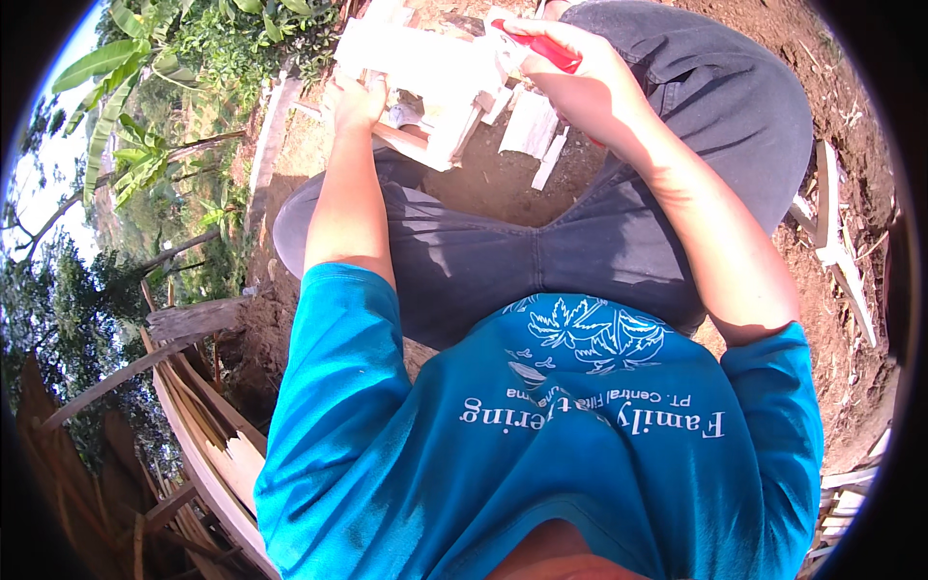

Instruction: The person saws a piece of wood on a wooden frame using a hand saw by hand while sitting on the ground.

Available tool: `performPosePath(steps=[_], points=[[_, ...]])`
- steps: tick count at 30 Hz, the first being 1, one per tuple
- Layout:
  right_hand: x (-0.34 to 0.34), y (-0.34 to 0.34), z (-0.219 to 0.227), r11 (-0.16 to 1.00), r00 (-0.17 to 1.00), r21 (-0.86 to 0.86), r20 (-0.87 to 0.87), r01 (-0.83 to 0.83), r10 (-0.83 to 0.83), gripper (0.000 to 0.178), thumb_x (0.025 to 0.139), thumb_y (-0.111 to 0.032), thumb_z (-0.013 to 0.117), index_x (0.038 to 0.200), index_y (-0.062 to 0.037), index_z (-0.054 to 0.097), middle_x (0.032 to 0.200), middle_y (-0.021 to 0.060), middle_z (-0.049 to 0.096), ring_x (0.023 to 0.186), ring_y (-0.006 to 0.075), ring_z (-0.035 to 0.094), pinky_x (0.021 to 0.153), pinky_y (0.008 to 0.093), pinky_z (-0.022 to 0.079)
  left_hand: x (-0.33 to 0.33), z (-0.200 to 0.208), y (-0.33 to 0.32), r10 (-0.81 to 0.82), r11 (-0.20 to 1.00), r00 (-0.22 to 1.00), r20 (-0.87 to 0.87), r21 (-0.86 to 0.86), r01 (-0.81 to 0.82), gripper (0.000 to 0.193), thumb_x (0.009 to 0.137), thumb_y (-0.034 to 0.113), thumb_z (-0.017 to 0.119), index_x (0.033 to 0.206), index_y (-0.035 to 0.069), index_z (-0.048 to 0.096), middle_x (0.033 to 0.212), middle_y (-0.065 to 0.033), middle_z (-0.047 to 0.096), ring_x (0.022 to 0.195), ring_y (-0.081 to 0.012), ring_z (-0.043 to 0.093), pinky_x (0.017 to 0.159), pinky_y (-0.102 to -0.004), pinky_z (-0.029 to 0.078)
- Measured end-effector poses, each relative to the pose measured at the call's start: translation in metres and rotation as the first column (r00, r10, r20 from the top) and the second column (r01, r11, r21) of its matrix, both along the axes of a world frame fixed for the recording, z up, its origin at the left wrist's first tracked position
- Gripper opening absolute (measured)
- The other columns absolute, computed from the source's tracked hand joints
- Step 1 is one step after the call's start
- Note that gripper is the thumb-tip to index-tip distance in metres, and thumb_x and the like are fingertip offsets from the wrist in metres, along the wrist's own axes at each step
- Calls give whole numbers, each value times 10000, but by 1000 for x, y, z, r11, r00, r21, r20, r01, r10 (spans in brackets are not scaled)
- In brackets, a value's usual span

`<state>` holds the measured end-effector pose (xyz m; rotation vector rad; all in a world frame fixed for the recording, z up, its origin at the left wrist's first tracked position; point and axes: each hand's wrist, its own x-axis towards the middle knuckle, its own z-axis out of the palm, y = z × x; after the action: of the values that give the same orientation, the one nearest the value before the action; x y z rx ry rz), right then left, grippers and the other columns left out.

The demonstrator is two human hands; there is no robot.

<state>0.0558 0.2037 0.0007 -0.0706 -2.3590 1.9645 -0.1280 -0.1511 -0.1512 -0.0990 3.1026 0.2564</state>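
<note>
A pale wooden piece (425,63), made up of flat boards and washed out by sun, sits low in front of me between my legs. Its left side is gripped by my left hand (354,102), fingers bent around the edge and partly lost in glare. At its right end, my right hand (592,85) is closed around a red-handled tool (541,44). Glare hides the tool's working end, so its kind cannot be told. Below the right hand, a short wood block (529,126) and a thin wood strip (549,161) lie on the soil.
My bent legs in dark trousers (464,246) frame the work area. Split wood (829,208) and shavings lie on the brown soil at right. Stacked planks (217,435) stand at lower left, with a cut log (198,319) above them. Green plants (135,106) grow at far left.
</note>
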Motion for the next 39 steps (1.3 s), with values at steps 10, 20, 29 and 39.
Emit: performPosePath(steps=[10,20,29,39], points=[[-29,-5,-35,993,990,92,-112,-78,89,424,981,-176,592,1402,-144,635,915,19,686,697,61,580,658,240,498,44,4,77,-342,940,805,486,174,294,939,797,715,676,1454,58,539,1376,-211,639,1299,-324,604,1109,-412,449],[-34,23,30,953,819,-50,-500,298,-282,356,1003,-106,656,1342,-2,618,1146,81,645,1028,189,610,944,305,486,8,68,95,-293,904,924,246,-243,352,637,765,355,824,1303,75,630,1223,-166,712,1165,-303,678,1008,-416,529],[-7,24,85,737,914,-672,-257,64,-314,515,1047,-248,625,1484,-23,472,899,18,639,612,46,521,549,194,461,-91,242,46,-652,527,634,415,-353,773,546,764,208,740,1269,29,636,1133,-204,687,1105,-375,652,976,-438,521],[41,38,102,828,938,-558,-258,53,-233,554,1095,-276,528,1528,45,403,705,-5,458,604,84,460,584,256,449,-38,285,166,-847,8,66,528,-111,994,427,678,74,722,1105,66,708,1035,-193,723,1015,-390,685,879,-472,543]])
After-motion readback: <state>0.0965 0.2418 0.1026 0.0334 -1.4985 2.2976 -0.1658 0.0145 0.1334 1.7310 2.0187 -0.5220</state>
